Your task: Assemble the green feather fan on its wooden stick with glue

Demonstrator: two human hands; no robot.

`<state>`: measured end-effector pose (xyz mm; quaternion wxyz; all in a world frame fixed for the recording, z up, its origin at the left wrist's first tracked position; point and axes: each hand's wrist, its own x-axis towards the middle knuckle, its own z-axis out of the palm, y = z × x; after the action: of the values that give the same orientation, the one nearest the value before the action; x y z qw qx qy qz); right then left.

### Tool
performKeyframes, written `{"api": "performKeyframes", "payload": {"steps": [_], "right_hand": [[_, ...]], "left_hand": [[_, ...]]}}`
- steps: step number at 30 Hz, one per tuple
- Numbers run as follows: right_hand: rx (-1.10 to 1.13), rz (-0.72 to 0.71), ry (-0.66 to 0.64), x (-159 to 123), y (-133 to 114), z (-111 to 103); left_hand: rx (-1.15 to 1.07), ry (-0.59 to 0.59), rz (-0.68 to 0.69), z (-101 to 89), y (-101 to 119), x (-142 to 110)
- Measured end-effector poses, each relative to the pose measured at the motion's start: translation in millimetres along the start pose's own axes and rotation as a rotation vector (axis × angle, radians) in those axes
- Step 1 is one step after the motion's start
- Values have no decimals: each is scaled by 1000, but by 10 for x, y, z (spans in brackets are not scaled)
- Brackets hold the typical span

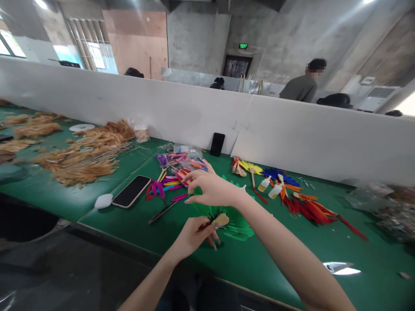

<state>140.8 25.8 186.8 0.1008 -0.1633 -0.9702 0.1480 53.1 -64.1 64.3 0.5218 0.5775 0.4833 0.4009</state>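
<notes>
- The green fan (241,229) is right under the worker's hands, low over the table (129,224); whether it touches the top I can't tell from here
- The left hand (193,235) has it at the base, thumb and fingers pinching the wood (222,220)
- The right hand (214,189) arches over the feathers, fingers curved and thumb apart, nothing visible between them
- As I judge it, the fan is well along: its green feathers already fan out widely from the wood
- Whether they are all fixed there I can't tell; the hands hide part of it, and I make out no tassel
- By comparison, the yellow fan (252,167), near the wall, looks further on, spread with its handle on
- The blue fan (277,174) beside it is also spread, near two glue bottles (265,184)
- Loose feathers (173,183) and packets (189,166) lie nearby, seemingly unused so far
</notes>
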Motion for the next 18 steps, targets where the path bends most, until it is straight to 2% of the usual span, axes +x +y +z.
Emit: {"api": "performKeyframes", "payload": {"steps": [8, 18], "right_hand": [[9, 47, 27, -21, 89, -7], [14, 54, 41, -31, 77, 14]], "left_hand": [[-12, 0, -16, 21, 22, -18], [-42, -13, 12, 22, -22, -5]]}}
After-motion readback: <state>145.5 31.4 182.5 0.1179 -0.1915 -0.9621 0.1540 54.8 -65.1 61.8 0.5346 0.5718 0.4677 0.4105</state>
